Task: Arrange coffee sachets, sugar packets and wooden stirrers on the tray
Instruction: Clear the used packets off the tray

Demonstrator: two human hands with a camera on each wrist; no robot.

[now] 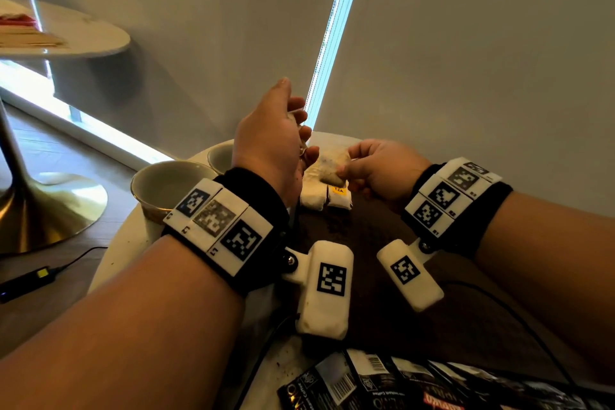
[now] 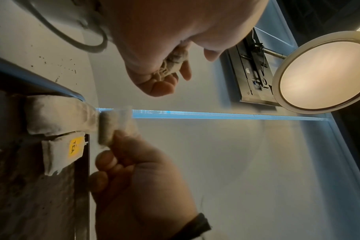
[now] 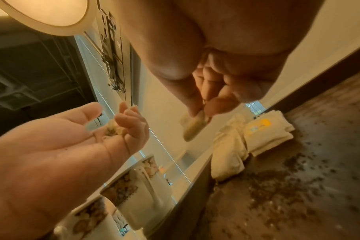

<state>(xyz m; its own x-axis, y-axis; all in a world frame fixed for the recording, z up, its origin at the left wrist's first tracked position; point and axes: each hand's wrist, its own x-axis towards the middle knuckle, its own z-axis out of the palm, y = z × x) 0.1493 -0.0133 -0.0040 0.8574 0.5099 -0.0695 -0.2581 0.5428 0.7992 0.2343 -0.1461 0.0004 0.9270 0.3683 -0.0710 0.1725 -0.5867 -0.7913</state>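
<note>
My left hand (image 1: 298, 125) is raised above the table's far edge, its fingers curled round a crumpled tea bag (image 2: 173, 65), which also shows in the right wrist view (image 3: 113, 128). My right hand (image 1: 346, 170) pinches a second, plump tea bag (image 1: 332, 167) between thumb and fingers, just above the far end of the dark brown tray (image 1: 372, 243). Two flat tea bags (image 1: 312, 197) lie side by side on that end of the tray, one with a yellow TEA tag (image 1: 339, 190). Black coffee sachets (image 1: 399, 383) lie in a heap at the near edge.
Two white cups (image 1: 166, 186) with patterned sides stand left of the tray on the round white table (image 1: 126, 243). Loose brown grains (image 3: 288, 181) are scattered over the tray. A black cable (image 1: 519, 319) runs across its right side. A wall stands close behind.
</note>
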